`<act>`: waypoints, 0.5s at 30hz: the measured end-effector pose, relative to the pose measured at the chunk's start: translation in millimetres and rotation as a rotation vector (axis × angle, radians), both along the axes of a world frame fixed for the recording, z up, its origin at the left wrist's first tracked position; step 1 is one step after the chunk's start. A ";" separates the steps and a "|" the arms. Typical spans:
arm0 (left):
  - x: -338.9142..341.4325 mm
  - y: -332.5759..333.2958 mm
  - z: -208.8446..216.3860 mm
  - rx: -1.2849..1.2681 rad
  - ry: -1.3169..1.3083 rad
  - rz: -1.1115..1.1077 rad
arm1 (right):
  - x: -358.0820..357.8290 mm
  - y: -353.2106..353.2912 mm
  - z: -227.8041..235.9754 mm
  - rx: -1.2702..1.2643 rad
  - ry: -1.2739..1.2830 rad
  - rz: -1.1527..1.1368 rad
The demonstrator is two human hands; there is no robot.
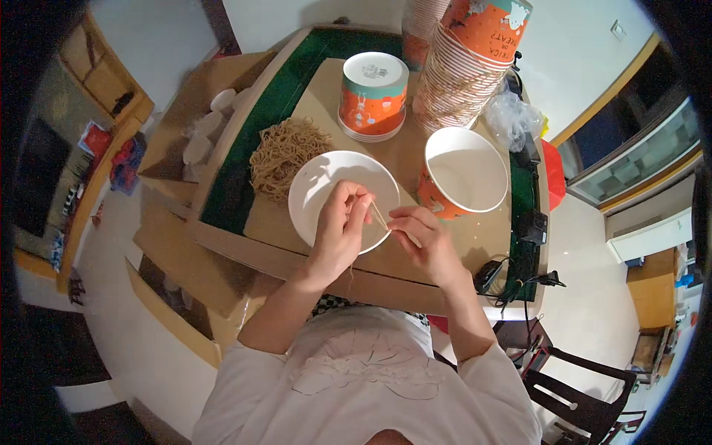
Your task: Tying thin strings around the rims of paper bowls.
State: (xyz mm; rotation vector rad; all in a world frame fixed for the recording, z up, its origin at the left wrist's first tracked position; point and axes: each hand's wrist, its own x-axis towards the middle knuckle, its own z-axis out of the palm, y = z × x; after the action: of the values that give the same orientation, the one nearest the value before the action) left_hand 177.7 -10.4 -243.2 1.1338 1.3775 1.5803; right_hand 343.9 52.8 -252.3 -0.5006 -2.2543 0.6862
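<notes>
My left hand [340, 231] and my right hand [430, 246] are close together over the near rim of a white round paper bucket [308, 194]. Both hands are closed in a pinch on a thin tan string [379, 216], which stretches between their fingertips. A loose end hangs below my left wrist. Left of the bucket lies a tangled heap of tan strings [285, 157]. To the right stands an open orange paper bucket [466, 172] with a white inside. How the string meets the bucket's rim is hidden by my fingers.
Behind are an upside-down orange and green bucket [373, 100] and a tall stack of nested buckets [463, 78]. A clear plastic bag [512, 119] sits beside the stack. Black adapters and cables [512, 280] lie at the table's right edge. Cardboard boxes [174, 159] stand left.
</notes>
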 end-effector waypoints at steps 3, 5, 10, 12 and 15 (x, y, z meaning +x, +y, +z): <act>-4.1 -0.1 -1.9 0.043 0.025 0.016 | -3.2 2.0 -4.7 -0.073 0.053 0.019; -5.3 -1.1 0.6 0.023 0.059 -0.027 | -2.0 -1.2 0.1 -0.150 0.058 0.002; -1.2 -0.6 1.5 0.096 0.100 -0.026 | -3.5 -0.5 7.2 -0.221 0.039 0.022; -1.4 0.6 1.3 0.132 0.141 -0.028 | -3.7 2.3 2.0 -0.230 0.020 0.047; -5.6 0.6 -6.6 0.075 0.128 0.007 | -5.0 1.4 0.0 -0.239 0.067 0.041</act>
State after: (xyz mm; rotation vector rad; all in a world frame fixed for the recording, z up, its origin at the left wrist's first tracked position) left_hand 172.1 -9.8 -249.8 1.2954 1.4161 1.5999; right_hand 338.9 54.3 -252.3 -0.5386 -2.1360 0.9860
